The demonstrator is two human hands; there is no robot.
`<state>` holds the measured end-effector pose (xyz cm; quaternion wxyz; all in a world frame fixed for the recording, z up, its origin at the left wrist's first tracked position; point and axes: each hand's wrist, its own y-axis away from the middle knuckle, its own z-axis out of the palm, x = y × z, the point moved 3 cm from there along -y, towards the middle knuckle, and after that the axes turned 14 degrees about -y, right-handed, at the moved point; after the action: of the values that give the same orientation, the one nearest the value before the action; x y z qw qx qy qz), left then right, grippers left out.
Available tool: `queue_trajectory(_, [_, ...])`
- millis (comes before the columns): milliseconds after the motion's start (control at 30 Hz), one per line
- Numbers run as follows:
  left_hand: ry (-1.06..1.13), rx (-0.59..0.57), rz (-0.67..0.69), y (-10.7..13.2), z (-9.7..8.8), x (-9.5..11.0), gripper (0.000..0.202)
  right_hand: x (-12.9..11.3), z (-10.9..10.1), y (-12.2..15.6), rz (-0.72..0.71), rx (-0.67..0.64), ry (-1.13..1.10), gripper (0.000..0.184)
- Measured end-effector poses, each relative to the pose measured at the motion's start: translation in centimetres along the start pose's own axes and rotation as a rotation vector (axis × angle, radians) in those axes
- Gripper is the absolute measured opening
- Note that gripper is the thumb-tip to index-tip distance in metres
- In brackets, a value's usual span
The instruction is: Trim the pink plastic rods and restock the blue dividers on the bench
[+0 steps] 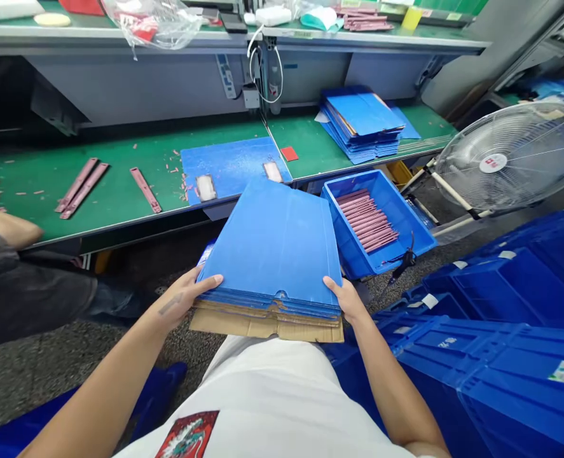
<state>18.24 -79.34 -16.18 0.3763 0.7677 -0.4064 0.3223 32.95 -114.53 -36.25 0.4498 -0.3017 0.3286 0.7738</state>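
Between my two hands is a stack of blue plastic sheets (276, 245), with brown cardboard sheets (262, 324) at its bottom. My left hand (184, 292) grips the stack's near left corner, thumb on top. At the near right edge, my right hand (346, 298) holds it the same way; its fingers are mostly hidden below. The stack is held in front of my body, its far end close to the bench edge. Just past its right side stands a blue bin (405, 222) with several pink strips (367, 219) in it.
Pink strips (84, 187) and scraps lie on the green bench (133, 146), beside a blue sheet (234, 159). A second stack of blue sheets (362, 114) sits at the back right. A fan (494, 162) and blue crates (501, 343) stand right. Another person's arm (9, 229) is left.
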Motion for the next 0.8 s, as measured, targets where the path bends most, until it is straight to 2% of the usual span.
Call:
queue_trajectory(100, [0.025, 0.033, 0.106, -0.8, -0.3, 0.2, 0.090, -3.2, 0.0, -1.5, -0.178, 0.013, 0.035, 0.085])
queue_trajectory(167, [0.038, 0.006, 0.160, -3.0, -0.1, 0.9, 0.095, -5.8, -0.3, -3.0, -0.305, 0.043, 0.064, 0.091])
queue_trajectory(233, [0.054, -0.026, 0.218, -6.6, 0.3, 2.6, 0.104, -8.4, -0.3, -5.5, -0.391, 0.032, 0.088, 0.098])
queue_trajectory(300, [0.102, 0.018, 0.326, -11.5, 0.3, 5.8, 0.108, -11.3, 0.0, -9.0, -0.454, 0.006, 0.117, 0.103])
queue_trajectory(400, [0.160, 0.205, 0.556, -19.5, -0.4, 12.3, 0.105, -16.9, 0.9, -15.9, -0.614, 0.040, 0.198, 0.107])
queue_trajectory(467, [0.140, 0.238, 0.673, -24.5, -1.0, 17.0, 0.103, -21.5, 1.7, -21.3, -0.723, 0.039, 0.271, 0.105])
queue_trajectory(600, [0.120, 0.229, 0.782, -32.9, -2.8, 25.0, 0.102, -30.9, 4.7, -32.7, -0.754, -0.160, 0.363, 0.089])
queue_trajectory(700, [0.151, 0.242, 0.771, -37.9, -3.8, 28.1, 0.096, -35.1, 7.1, -40.3, -0.693, -0.230, 0.393, 0.081])
queue_trajectory(800, [0.158, 0.226, 0.667, -41.6, -4.2, 27.9, 0.091, -35.5, 8.5, -46.0, -0.570, -0.196, 0.420, 0.080])
